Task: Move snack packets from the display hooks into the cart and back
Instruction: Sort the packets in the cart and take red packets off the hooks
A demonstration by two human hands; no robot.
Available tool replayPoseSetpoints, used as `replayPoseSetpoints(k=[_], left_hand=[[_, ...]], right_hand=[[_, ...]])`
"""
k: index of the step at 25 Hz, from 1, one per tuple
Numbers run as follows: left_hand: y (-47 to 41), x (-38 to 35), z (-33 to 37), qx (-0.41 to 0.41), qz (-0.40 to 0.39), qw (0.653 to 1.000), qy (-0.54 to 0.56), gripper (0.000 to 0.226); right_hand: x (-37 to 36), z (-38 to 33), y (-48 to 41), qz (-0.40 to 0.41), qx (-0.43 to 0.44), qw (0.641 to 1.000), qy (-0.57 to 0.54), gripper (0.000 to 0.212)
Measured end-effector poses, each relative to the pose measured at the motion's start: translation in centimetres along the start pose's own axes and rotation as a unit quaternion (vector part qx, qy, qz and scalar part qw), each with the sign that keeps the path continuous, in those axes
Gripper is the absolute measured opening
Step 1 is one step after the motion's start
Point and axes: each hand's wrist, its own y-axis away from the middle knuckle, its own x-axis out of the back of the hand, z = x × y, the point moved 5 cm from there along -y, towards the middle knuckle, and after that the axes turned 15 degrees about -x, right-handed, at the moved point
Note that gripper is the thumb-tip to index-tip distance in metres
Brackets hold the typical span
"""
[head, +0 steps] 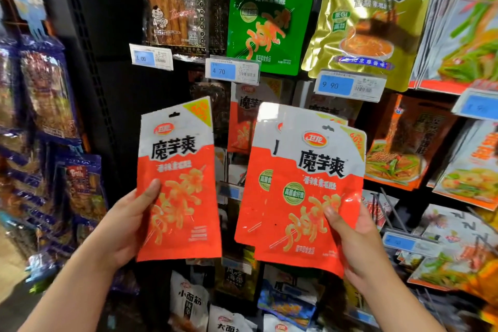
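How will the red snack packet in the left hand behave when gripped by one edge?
Probably light: the left hand holds the red snack packet upright by its lower left edge alone. Likely semi-stiff, since it stands without drooping. Its glossy film may be slippery.

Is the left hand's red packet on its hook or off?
Off. The left hand grips the packet upright; its hang hole at the top is empty.

red packet [177, 197]: 魔芋爽 | price tag [222, 71]: 4 70 | next tag [334, 85]: 9 90
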Motion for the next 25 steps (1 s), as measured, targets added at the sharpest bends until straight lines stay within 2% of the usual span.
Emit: replayPoseSetpoints(k=[4,7,9,12,16,18,20,22,23,24,25], left_hand=[[1.7,-3.9,-1.2,0.012,-0.075,0.996,0.049,0.034],[3.4,-7.6,-3.0,0.023,-0.127,0.991,0.025,0.044],[3.6,-7.8,-3.2,0.019,-0.108,0.994,0.004,0.051],[3.6,-6.6,-3.0,0.027,-0.082,0.996,-0.02,0.055],[3.7,-6.8,-3.2,0.016,-0.07,0.996,-0.055,0.067],[3.7,-7.5,-3.2,-0.001,-0.061,0.994,-0.085,0.066],[3.4,-8.3,-3.1,-0.021,-0.06,0.992,-0.113,0.062],[3.1,-9.1,-3.1,-0.04,-0.052,0.989,-0.134,0.059],[2.9,-9.5,-3.1,-0.052,-0.041,0.988,-0.142,0.059],[2.7,-9.8,-3.3,-0.066,-0.028,0.986,-0.15,0.059],[2.6,-10.3,-3.5,-0.082,-0.019,0.983,-0.161,0.058]], right_hand=[[-3.0,0.7,0.2,-0.016,0.01,0.999,0.04,0.039],[-6.1,1.9,0.8,-0.044,0.012,0.996,0.076,0.05],[-7.2,2.1,0.9,-0.053,0.02,0.995,0.086,0.055],[-7.4,1.5,0.5,-0.051,0.023,0.994,0.095,0.051],[-8.1,1.4,0.0,-0.052,0.031,0.984,0.168,0.031],[-8.8,1.6,0.0,-0.068,0.007,0.983,0.169,0.026],[-9.0,1.9,-0.1,-0.092,-0.037,0.988,0.117,0.019],[-8.6,1.8,-0.4,-0.106,-0.078,0.987,0.092,0.051],[-8.5,1.8,-0.6,-0.125,-0.083,0.982,0.115,0.066],[-8.4,1.8,-1.0,-0.132,-0.061,0.976,0.163,0.07],[-8.3,1.5,-1.2,-0.125,-0.017,0.969,0.214,0.066]])
